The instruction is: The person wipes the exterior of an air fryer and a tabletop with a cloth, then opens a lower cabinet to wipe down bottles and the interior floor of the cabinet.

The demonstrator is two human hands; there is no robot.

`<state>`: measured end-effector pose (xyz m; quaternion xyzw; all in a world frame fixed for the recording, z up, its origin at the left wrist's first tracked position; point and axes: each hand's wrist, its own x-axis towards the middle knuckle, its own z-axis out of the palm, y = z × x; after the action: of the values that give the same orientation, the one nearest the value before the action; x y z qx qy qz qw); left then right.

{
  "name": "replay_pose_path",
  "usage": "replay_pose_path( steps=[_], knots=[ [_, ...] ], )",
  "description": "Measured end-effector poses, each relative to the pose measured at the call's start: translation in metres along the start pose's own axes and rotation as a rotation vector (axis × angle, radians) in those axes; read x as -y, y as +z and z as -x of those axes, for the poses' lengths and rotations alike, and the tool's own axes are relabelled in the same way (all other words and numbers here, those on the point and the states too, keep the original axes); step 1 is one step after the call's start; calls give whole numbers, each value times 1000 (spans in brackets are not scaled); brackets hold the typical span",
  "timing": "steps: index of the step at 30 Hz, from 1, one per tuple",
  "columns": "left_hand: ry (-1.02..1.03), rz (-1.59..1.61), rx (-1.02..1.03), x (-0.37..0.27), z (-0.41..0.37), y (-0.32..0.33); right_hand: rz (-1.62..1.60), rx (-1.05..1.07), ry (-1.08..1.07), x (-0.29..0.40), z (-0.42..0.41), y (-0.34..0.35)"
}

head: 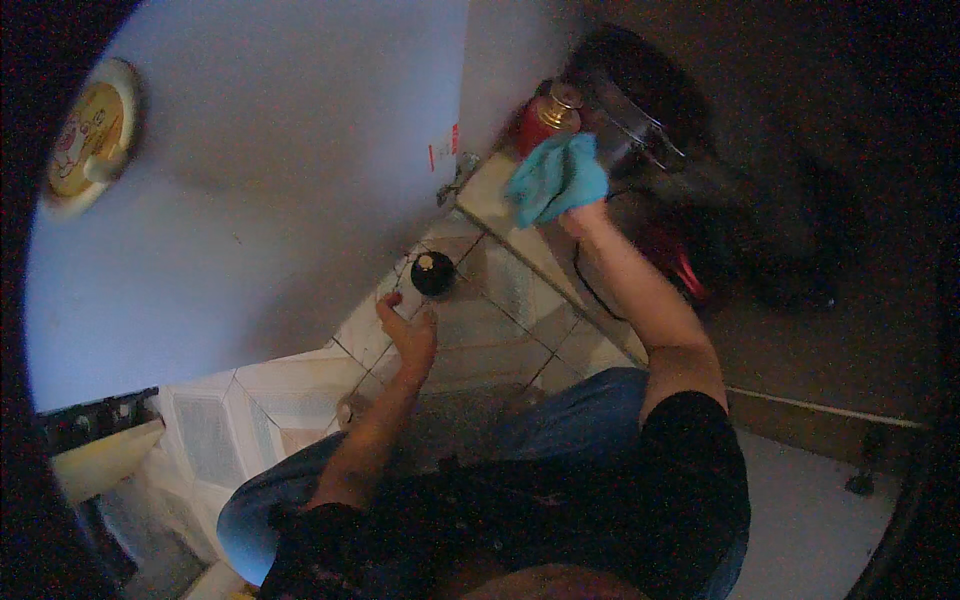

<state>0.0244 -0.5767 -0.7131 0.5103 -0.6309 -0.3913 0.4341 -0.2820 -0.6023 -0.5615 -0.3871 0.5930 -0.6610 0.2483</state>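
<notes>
My left hand [411,337] is low over the tiled floor with its fingers and thumb apart. Just beyond its fingertips is a small round black object [435,279] with a tan spot on top; a gap seems to separate the two. A turquoise cloth [559,180] is bunched in my right hand [586,217] and covers most of its fingers. Beyond the cloth stands a red container [534,129] with a gold-coloured neck. The cloth overlaps its lower part in the picture, and whether they touch cannot be told.
A large pale appliance-like panel [300,187] rises on the left, with a round cartoon-decorated piece [90,139] on it. Light patterned tiles [210,427] cover the floor. A raised ledge [487,184] runs along the right. Dark, blurred items and a black cord [581,277] lie beyond it.
</notes>
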Motion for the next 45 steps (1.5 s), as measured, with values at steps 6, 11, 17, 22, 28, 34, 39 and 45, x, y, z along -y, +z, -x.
replay_pose_path(
  steps=[6, 11, 17, 22, 28, 34, 39, 45],
  knots=[
    [-58, -153, 307, -41, 42, -14, 792, -379, -326, -3, -82, -26],
    [172, -76, 338, -52, 51, -1, 1425, -135, -107, -49, -124, -15],
    [39, 153, 494, -96, 51, 5, 1433, -66, -123, -46, -137, -43],
    [-165, 161, 685, -103, 53, 18, 1425, -59, -358, -46, -95, -54],
    [-665, 790, 780, -102, 30, 52, 1151, -55, -426, 4, -49, -73],
    [-966, 1116, 723, -141, -21, 62, 998, 71, -341, 110, 33, -66],
    [-768, 1425, 1101, -164, -58, 63, 866, 208, -534, 153, 74, -41],
    [-748, 1296, 1102, -155, -61, 54, 666, 243, -554, 145, 84, -36]
  ],
)
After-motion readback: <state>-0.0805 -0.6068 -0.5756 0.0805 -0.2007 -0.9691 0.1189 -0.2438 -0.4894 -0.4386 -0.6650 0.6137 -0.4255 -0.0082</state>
